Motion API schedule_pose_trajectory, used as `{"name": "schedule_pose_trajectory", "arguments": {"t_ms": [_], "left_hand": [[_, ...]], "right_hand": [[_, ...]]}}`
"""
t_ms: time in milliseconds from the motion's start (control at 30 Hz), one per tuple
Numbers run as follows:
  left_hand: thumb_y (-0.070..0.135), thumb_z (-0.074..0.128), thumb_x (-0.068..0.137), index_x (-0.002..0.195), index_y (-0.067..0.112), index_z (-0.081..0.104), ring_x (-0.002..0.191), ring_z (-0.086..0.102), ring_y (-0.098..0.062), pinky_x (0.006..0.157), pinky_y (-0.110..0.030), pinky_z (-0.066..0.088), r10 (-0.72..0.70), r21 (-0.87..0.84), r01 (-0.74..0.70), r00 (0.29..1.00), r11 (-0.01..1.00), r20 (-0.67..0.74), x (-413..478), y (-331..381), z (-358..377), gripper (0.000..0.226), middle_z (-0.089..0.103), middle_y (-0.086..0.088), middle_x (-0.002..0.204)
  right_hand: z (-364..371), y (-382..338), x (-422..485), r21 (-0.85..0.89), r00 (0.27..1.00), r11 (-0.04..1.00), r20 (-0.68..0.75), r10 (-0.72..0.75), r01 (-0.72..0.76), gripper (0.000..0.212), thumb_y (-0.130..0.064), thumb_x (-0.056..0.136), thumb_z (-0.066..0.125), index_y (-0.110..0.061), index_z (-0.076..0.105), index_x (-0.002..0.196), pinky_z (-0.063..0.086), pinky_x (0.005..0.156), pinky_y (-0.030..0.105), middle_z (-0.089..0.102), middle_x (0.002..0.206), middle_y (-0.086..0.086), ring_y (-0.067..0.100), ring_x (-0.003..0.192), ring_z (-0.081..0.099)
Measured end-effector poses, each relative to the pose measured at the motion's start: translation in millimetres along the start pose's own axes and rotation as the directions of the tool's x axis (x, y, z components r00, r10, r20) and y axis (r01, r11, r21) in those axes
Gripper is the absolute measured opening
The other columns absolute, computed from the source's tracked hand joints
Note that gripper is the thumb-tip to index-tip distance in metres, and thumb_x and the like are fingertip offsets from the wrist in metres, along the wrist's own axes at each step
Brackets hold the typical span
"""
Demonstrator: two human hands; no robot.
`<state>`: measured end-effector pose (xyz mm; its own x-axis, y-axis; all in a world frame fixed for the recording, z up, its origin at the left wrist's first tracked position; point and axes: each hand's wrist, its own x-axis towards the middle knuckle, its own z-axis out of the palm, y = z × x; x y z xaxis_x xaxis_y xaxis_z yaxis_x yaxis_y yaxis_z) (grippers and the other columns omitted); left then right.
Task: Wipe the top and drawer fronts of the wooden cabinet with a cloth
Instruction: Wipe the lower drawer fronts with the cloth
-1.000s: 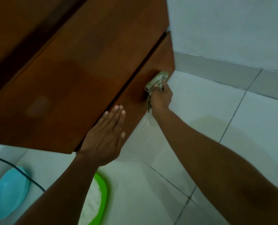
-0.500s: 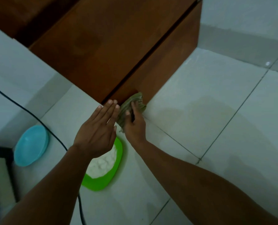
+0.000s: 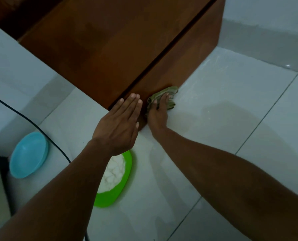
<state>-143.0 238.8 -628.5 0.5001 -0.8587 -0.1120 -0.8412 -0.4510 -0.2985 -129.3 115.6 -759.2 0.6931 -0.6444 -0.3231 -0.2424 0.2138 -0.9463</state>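
Observation:
The wooden cabinet [image 3: 120, 42] fills the upper middle of the head view, with a dark gap running between two drawer fronts. My right hand [image 3: 157, 113] presses a crumpled green cloth [image 3: 169, 96] against the lower drawer front [image 3: 183, 65], down near its bottom edge by the floor. My left hand [image 3: 120, 126] lies flat with fingers together against the near corner of the cabinet, just left of the cloth, holding nothing.
A green dish [image 3: 120, 188] with white contents sits on the tiled floor under my left wrist. A light blue bowl [image 3: 28, 155] stands at the left. A black cable [image 3: 31, 122] runs across the floor. White wall behind and to the left.
My right hand has slid the cloth along the lower drawer front from its far end to the near end, then slightly right. My left hand stayed flat on the cabinet's near corner.

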Motion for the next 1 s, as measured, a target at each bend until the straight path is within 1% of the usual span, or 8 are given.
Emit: {"name": "schedule_pose_trajectory", "arguments": {"t_ms": [167,333,500,567,700,767,867,1000], "left_hand": [[0.034,0.016,0.104,0.157,-0.003,0.024,0.156,0.017,-0.029,0.127,-0.045,0.018,0.013,0.006,-0.013,0.999,1.0,-0.034,30,3,1,0.065,0.022,-0.02,0.166],[0.033,0.022,0.104,0.156,-0.004,0.026,0.155,0.02,-0.03,0.126,-0.046,0.02,0.034,0.036,-0.033,0.998,0.999,-0.05,59,5,0,0.064,0.024,-0.021,0.165],[0.032,0.028,0.103,0.156,-0.003,0.029,0.155,0.021,-0.029,0.126,-0.045,0.022,0.026,0.047,-0.024,0.999,0.999,-0.048,75,10,-4,0.063,0.026,-0.02,0.164],[0.032,0.027,0.103,0.156,-0.003,0.028,0.155,0.02,-0.029,0.126,-0.046,0.022,0.024,0.041,-0.023,0.999,0.999,-0.024,81,12,-6,0.063,0.026,-0.02,0.165],[0.037,0.012,0.103,0.159,0.0,0.019,0.158,0.009,-0.026,0.128,-0.045,0.012,-0.005,-0.007,0.005,0.999,1.0,0.048,96,19,-18,0.068,0.016,-0.018,0.168],[0.04,0.003,0.1,0.161,0.002,0.011,0.158,0.0,-0.024,0.129,-0.042,0.004,-0.028,-0.019,0.03,0.996,0.999,0.084,100,24,-25,0.072,0.008,-0.016,0.17],[0.044,-0.001,0.098,0.161,0.005,-0.001,0.157,-0.01,-0.02,0.128,-0.037,-0.007,-0.089,-0.039,0.096,0.984,0.995,0.154,102,32,-34,0.074,-0.003,-0.012,0.171],[0.047,0.006,0.105,0.161,0.007,-0.002,0.157,-0.011,-0.019,0.127,-0.036,-0.007,-0.161,-0.093,0.185,0.962,0.978,0.22,102,41,-49,0.07,-0.004,-0.01,0.171]], "right_hand": [[-33,-18,62,0.0,0.997,0.999,-0.056,0.047,-0.047,0.07,-0.052,0.092,0.023,-0.035,0.007,0.158,0.029,0.12,0.046,0.022,0.166,0.002,0.027,0.148,0.03],[-67,-40,123,0.017,0.984,0.997,-0.162,0.081,-0.079,0.071,-0.056,0.09,0.024,-0.037,0.016,0.157,0.036,0.116,0.046,0.035,0.161,0.003,0.03,0.142,0.042],[-100,-76,155,0.03,0.974,0.993,-0.195,0.115,-0.112,0.055,-0.031,0.103,0.033,-0.028,0.022,0.157,0.038,0.115,0.043,0.038,0.158,0.004,0.029,0.138,0.044],[-111,-84,162,0.008,0.97,0.996,-0.224,0.094,-0.094,0.052,-0.025,0.103,0.036,-0.022,0.033,0.154,0.041,0.112,0.041,0.047,0.151,0.008,0.031,0.132,0.05],[-133,-96,165,-0.02,0.971,0.995,-0.221,0.095,-0.102,0.043,-0.014,0.095,0.047,-0.015,0.058,0.137,0.046,0.106,0.033,0.06,0.135,0.012,0.032,0.122,0.056],[-140,-103,163,-0.008,0.97,0.994,-0.218,0.104,-0.108,0.037,-0.01,0.093,0.05,-0.013,0.066,0.127,0.047,0.105,0.032,0.063,0.131,0.012,0.032,0.119,0.059],[-146,-118,155,-0.017,0.973,0.995,-0.211,0.095,-0.101,0.034,-0.007,0.093,0.054,-0.012,0.069,0.123,0.047,0.107,0.033,0.064,0.13,0.014,0.033,0.12,0.06],[-150,-138,137,0.001,0.973,0.996,-0.217,0.083,-0.085,0.028,-0.015,0.095,0.057,-0.006,0.066,0.119,0.05,0.103,0.037,0.064,0.126,0.017,0.035,0.116,0.06]]}}
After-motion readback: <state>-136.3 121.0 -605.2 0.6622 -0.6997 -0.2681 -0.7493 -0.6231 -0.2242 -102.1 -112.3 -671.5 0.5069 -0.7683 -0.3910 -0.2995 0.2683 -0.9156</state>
